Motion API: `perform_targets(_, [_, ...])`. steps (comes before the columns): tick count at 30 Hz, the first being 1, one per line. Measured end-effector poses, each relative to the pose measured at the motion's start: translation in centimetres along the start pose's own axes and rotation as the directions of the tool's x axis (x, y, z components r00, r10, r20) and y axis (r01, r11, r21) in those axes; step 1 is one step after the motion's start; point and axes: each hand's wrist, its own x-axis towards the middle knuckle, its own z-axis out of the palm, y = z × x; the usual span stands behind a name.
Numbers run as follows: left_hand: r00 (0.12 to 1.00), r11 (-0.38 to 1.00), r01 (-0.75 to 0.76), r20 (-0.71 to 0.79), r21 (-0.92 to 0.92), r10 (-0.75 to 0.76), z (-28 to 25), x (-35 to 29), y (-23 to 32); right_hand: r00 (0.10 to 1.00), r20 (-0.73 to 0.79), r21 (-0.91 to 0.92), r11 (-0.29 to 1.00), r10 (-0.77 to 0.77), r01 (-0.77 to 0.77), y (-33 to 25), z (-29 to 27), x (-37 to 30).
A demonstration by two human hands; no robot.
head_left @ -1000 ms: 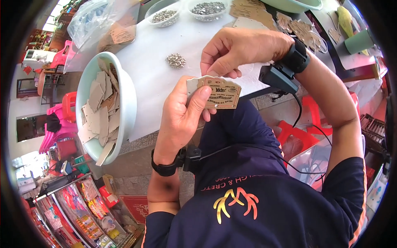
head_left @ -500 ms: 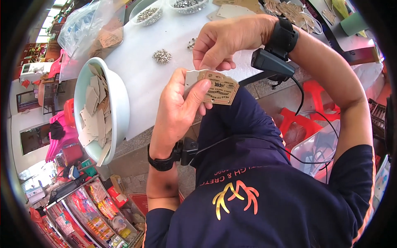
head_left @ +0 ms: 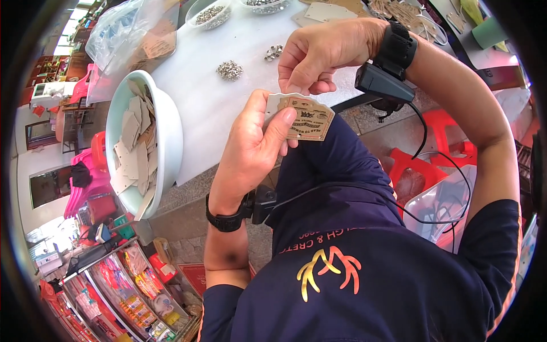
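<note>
My left hand (head_left: 245, 142) pinches a small stack of brown printed cardboard tags (head_left: 316, 121), its thumb lying across the top one. The tags have scalloped edges and small holes. Just above their upper edge is my right hand (head_left: 319, 57), thumb and fingers pressed together. Whatever sits between those fingertips is too small or hidden to make out. On the white table near the right hand lie a loose pile of small silvery metal pieces (head_left: 229, 70) and a smaller group of metal pieces (head_left: 273, 53).
A pale blue basin (head_left: 172, 142) of cardboard pieces stands at the table's left. Clear tubs (head_left: 196, 25) of metal bits and more tags (head_left: 327, 12) lie at the far side. Red stools (head_left: 419, 174) and a cable (head_left: 424, 137) are on the right; a goods rack (head_left: 122, 290) stands lower left.
The whole view has shifted slightly. My left hand still holds the tags, now tilted a little differently, and the right fingers stay pinched at their upper edge.
</note>
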Motion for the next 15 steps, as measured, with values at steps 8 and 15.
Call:
perform_targets(8, [0.999, 0.998, 0.040, -0.029, 0.057, -0.038, 0.3, -0.1, 0.2, 0.998, 0.035, -0.008, 0.999, 0.049, -0.048, 0.2, 0.2, 0.1])
perform_targets(15, [0.999, 0.993, 0.005, -0.034, 0.119, -0.001, 0.6, -0.1, 0.2, 0.997, 0.053, 0.002, 0.999, 0.050, -0.050, 0.2, 0.4, -0.7])
